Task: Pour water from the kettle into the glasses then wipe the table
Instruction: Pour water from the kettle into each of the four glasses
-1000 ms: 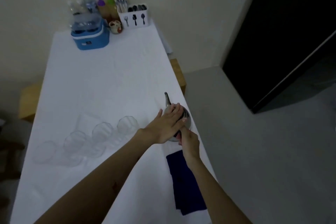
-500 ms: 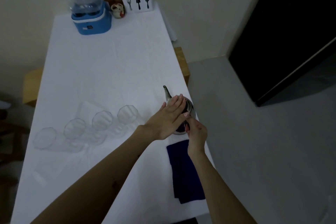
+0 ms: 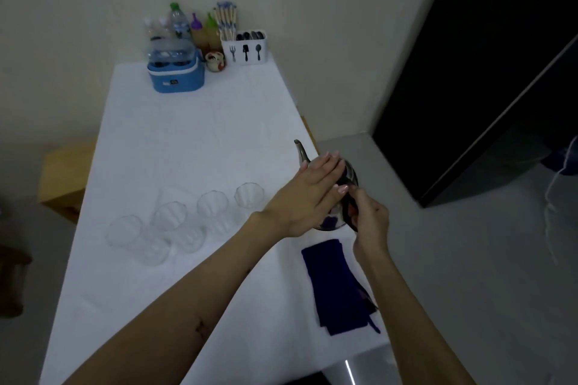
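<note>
A long table [image 3: 187,141] covered in a white cloth is stretching away from the viewer toward a pale wall.

On the left half of the table, four clear empty glasses [image 3: 184,219] are standing upright in a slightly staggered row, close beside one another. The leftmost glass [image 3: 123,230] is sitting nearest the left edge, and the rightmost glass [image 3: 249,195] is sitting just left of the person's hands.

At the far end, against the wall, a blue container [image 3: 176,78] with a clear lid is sitting in front of several bottles [image 3: 187,26]. To its right, a small patterned cup [image 3: 215,61] is resting beside a white cutlery holder [image 3: 245,48] that is holding spoons and chopsticks.

Moving right, the person's left hand [image 3: 308,197] is reaching across with fingers straight and together, lying flat on top of the metal kettle [image 3: 339,194]. The kettle is standing on the table close to its right edge, with its thin spout [image 3: 301,151] pointing away toward the wall.

The right hand [image 3: 370,222] is curling its fingers around the kettle's dark handle [image 3: 349,206] on the side nearest the viewer. The two hands are nearly touching over the kettle.

Just nearer than the kettle, a folded dark blue cloth [image 3: 339,287] is lying flat along the table's right edge, partly under the right forearm.

Farther right, a grey floor [image 3: 469,259] is running up to a dark doorway [image 3: 500,56].
</note>
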Motion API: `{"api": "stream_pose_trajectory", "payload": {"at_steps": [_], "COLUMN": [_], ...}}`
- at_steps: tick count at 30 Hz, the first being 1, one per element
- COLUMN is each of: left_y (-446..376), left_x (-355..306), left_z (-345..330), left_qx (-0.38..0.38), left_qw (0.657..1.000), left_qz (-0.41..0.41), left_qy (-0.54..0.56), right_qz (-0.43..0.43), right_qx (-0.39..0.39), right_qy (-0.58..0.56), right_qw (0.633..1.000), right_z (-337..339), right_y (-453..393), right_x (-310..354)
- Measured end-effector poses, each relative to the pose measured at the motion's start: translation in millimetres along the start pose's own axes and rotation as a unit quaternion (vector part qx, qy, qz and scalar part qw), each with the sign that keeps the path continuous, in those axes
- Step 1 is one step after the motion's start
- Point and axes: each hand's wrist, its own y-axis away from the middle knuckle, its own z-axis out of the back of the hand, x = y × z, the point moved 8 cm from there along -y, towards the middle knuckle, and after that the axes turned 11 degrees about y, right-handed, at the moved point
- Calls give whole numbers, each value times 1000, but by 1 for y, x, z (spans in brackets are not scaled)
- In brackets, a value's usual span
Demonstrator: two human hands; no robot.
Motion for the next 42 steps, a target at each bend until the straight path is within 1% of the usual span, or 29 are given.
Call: {"api": "stream_pose_trajectory", "payload": {"at_steps": [7, 12, 16, 23, 27, 34, 42], "left_y": [77, 145, 193, 255, 273, 281, 277], "left_x": [-37, -37, -18, 25, 47, 79, 92], "left_z": [53, 80, 95, 110, 114, 112, 101], "left_qx": [-77, -130, -152, -176, -185, -154, -140], "left_qw": [994, 987, 985, 984, 981, 981, 979], "left_qz": [-66, -73, -49, 9, 50, 112, 134], "left_qy": [-38, -57, -62, -41, -23, 29, 60], "right_qz": [40, 34, 20, 13, -14, -19, -2], "right_qx": [11, 82, 132, 186, 179, 170, 154], "right_qy": [-13, -35, -24, 65, 109, 181, 233], "right_qw": [999, 995, 991, 980, 978, 969, 960], "right_z": [-24, -63, -98, -150, -167, -183, -180], "right_y": [84, 138, 166, 193, 200, 207, 197], "right_x": [28, 24, 8, -20, -35, -39, -34]}}
